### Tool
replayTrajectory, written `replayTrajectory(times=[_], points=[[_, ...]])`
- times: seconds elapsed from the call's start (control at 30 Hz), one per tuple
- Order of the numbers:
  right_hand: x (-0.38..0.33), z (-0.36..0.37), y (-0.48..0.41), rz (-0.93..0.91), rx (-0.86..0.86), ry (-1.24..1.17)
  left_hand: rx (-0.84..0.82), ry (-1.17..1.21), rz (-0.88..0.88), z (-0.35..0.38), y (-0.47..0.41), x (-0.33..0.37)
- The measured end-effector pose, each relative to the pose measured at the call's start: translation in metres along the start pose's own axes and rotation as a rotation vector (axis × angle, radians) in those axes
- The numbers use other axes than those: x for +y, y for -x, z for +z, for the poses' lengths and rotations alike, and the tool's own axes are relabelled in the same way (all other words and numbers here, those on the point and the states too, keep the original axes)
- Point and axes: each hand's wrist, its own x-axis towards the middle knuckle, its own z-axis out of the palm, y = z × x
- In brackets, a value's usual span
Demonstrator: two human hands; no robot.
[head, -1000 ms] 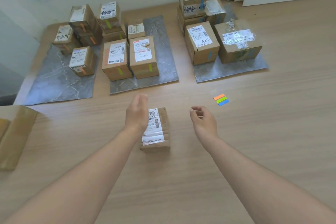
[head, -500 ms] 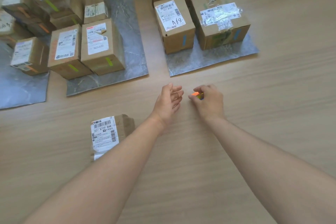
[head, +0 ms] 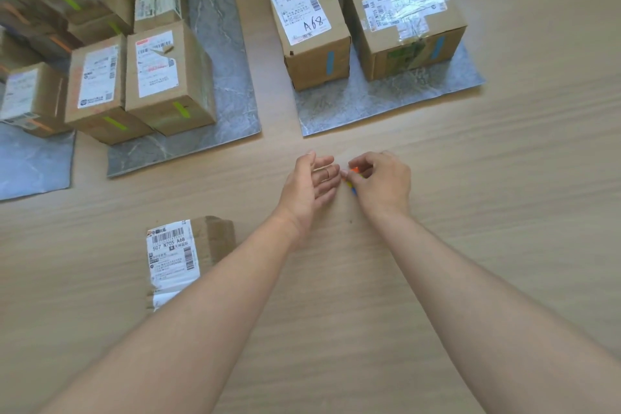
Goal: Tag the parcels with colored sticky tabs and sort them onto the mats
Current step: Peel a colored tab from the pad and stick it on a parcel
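Sticky tabs [head: 354, 171]: small stack, orange on top, blue edge below, pinched in the curled fingertips of the right hand [head: 383, 183] low over the wooden surface [head: 504, 212]. Left hand [head: 311, 190] just beside them, palm inward, fingers loose and holding nothing. Loose parcel [head: 188, 255] lies flat nearer the person on the left, label up, one corner hidden by the left forearm; no tab visible on it. Beyond the hands, right mat [head: 386, 104] carries boxes with blue tabs. Middle mat [head: 215, 44]: boxes with green tabs. Left mat [head: 33, 161]: boxes with orange tabs.
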Motion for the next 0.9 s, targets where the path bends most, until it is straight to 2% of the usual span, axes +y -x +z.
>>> replayTrajectory(times=[0.23, 0.43, 0.6, 0.8, 0.9], points=[[0.003, -0.002, -0.001, -0.052, -0.023, 0.046, 0.014, 0.024, -0.011, -0.002, 0.002, -0.001], [0.007, -0.004, 0.000, -0.124, -0.030, 0.067, -0.068, 0.061, -0.096, 0.000, 0.003, -0.001], [0.009, -0.005, 0.003, -0.169, -0.045, 0.092, -0.073, 0.066, -0.123, 0.001, 0.006, 0.000], [0.009, -0.009, 0.001, -0.125, -0.039, -0.022, -0.082, 0.078, -0.149, 0.007, 0.009, 0.004], [0.005, -0.019, -0.003, -0.010, -0.064, -0.109, -0.067, 0.092, -0.159, 0.009, 0.012, 0.004]])
